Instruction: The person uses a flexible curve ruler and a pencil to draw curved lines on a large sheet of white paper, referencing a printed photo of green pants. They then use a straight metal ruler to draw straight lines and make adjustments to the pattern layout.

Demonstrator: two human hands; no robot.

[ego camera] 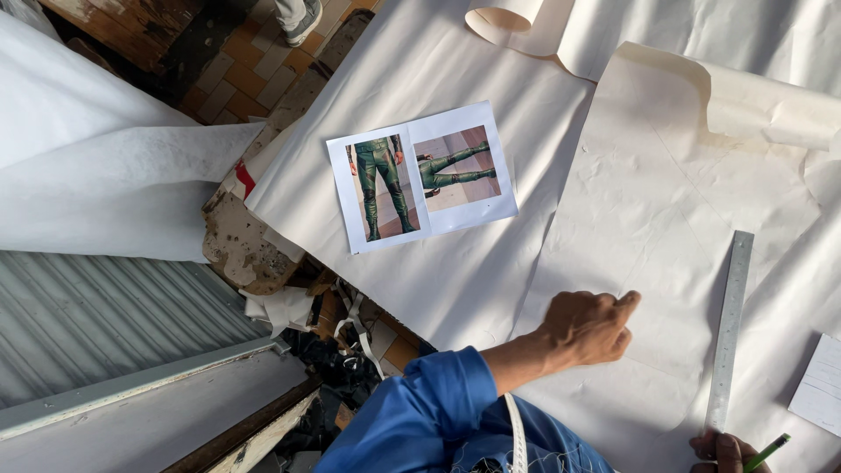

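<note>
The left hand [589, 328] rests knuckles-up on the pattern paper [648, 201], fingers curled loosely under, gripping nothing. The right hand [720, 452], only partly in view at the bottom edge, is closed around a green pencil [768, 452] and touches the lower end of a steel ruler [731, 328].

The pattern paper is a large cream sheet, creased and faintly marked with lines, its top edge curling into a roll; it lies on wider white paper covering the counter [420, 79]. The ruler lies on it, long, thin and grey, just right of the left hand. Further up sits a printed sheet [422, 176] showing two photographs of green trousers. A white lined pad [822, 385] is at the right edge. Beyond the counter are corrugated metal [96, 324], fabric scraps and a brick-tiled floor [236, 79].
</note>
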